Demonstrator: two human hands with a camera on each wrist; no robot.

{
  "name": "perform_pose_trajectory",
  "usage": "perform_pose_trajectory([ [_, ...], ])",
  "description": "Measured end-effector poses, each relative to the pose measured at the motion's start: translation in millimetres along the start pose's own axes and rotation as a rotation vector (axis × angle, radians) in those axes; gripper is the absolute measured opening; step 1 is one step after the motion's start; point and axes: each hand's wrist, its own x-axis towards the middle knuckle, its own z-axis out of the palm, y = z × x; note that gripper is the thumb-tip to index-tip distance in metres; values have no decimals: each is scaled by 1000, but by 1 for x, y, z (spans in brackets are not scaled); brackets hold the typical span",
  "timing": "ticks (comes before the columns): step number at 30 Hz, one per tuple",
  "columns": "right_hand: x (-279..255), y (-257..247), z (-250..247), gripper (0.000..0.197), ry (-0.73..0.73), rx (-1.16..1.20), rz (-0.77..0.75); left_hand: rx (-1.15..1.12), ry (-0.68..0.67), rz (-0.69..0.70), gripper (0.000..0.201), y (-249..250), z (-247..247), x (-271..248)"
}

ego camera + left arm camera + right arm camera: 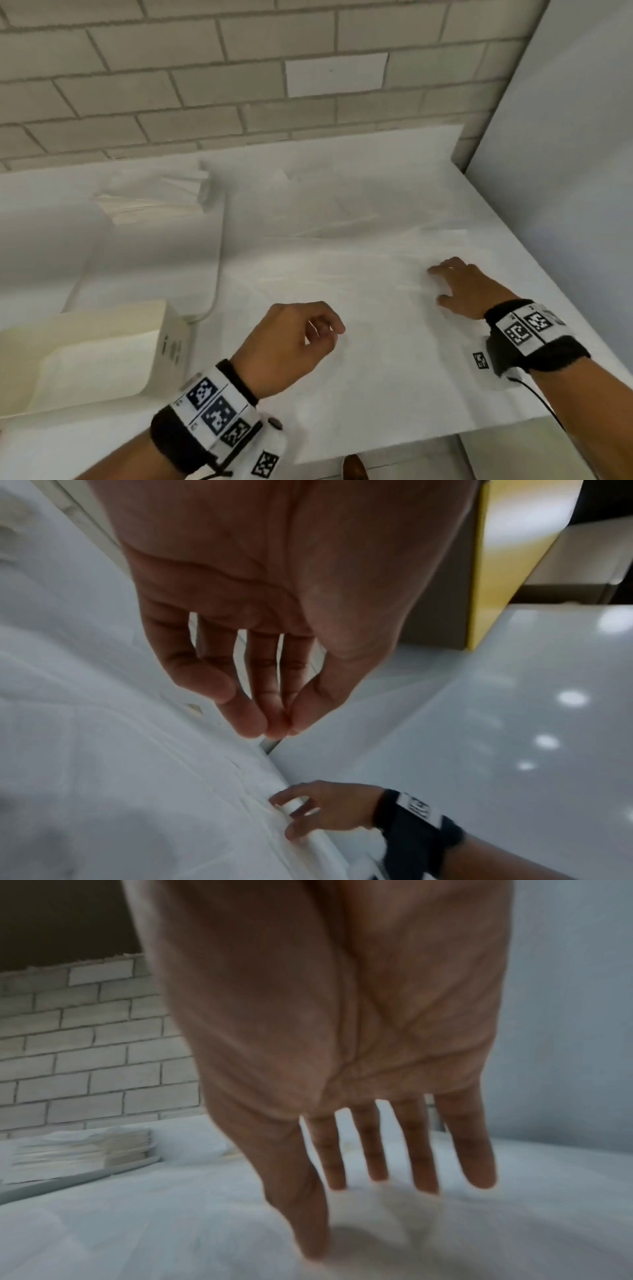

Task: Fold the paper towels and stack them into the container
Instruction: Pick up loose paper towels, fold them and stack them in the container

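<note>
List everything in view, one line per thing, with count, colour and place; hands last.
paper towel sheet: one, white, spread flat on the table in front of the person
stack of paper towels: one, white, far left, near the wall
container: one, cream, near left, open
table: one, white
brick wall: one, pale grey, behind the table
left hand: fingers loosely curled, holding nothing, above the sheet
right hand: fingers straight, touching the sheet's right part

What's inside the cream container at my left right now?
The container seems to hold a flat white layer, perhaps folded towels, on its floor; it is too blurred to be sure. Its near wall covers part of the inside. The unfolded stack lies outside, behind it.
</note>
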Motion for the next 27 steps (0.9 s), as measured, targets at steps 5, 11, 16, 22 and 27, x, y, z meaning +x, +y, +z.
perform_pose_trajectory([
  [5, 2, 14, 8, 42, 154, 57, -97, -4, 44, -43, 18, 14, 23, 48],
  [11, -9, 17, -3, 27, 269, 87, -164, -30, -50, -121, 18, 25, 36, 67],
  [16, -51, -6, -22, 26, 552, 366, -257, -304, -131, -181, 15, 37, 53, 69],
  [22, -74, -56, -14, 21, 121, 760, -606, -833, 154, -289, 32, 44, 59, 77],
  [27, -16, -16, -14, 18, 265, 652, -334, -786, 309, -490, 20, 1, 43, 72],
])
